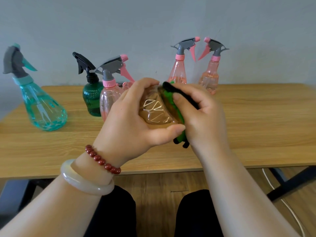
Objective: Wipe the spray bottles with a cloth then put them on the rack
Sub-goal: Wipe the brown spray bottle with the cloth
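Observation:
My left hand (130,117) grips a clear pink spray bottle (155,112) tipped on its side above the table, base toward me. My right hand (203,115) holds a green cloth with a black edge (177,106) against the bottle's right side. The held bottle's spray head is hidden behind my left hand. No rack is in view.
On the wooden table (256,125) stand a teal bottle (41,106) at far left, a dark green bottle (91,96), a pink bottle (109,96) just behind my left hand, and two pink bottles (177,69) (210,77) at the back. A grey wall lies behind.

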{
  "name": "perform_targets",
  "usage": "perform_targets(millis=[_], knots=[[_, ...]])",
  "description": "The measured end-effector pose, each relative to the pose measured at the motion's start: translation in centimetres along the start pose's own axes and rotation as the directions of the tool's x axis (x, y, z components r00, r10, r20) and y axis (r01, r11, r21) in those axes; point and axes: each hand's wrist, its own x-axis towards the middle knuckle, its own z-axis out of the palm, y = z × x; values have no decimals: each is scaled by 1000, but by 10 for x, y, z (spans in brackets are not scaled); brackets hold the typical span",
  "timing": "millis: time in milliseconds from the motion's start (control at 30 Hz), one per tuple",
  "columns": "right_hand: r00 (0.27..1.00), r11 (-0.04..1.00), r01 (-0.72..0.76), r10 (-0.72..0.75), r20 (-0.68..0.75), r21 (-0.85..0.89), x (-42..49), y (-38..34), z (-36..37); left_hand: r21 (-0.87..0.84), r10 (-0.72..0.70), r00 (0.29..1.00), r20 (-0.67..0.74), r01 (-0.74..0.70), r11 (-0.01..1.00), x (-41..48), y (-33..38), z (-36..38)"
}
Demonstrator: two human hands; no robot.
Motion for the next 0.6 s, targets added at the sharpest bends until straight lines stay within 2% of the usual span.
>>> perform_targets(millis=[133,233,300,367,500,600], knots=[[989,993,103,-108,105,49,-10,-2,-2,9,-12,1000,13,12,1000,1,-1,-5],[1000,996,-17,19,-22,91,-9,2,1,-9,19,1000,-1,-19,1000,0,0,-1],[986,947,-116,147,-84,300,-12,2,10,-55,5,999,-53,-8,998,-1,1,4],[978,906,-114,175,-114,407,-18,-2,16,-99,-10,994,-109,-1,995,0,1,7],[990,971,98,-72,-121,220,-24,-9,18,-111,9,988,-155,-26,993,5,4,4],[955,958,283,-275,-114,56,-26,-9,16,-141,39,984,-176,-64,988,8,4,1]])
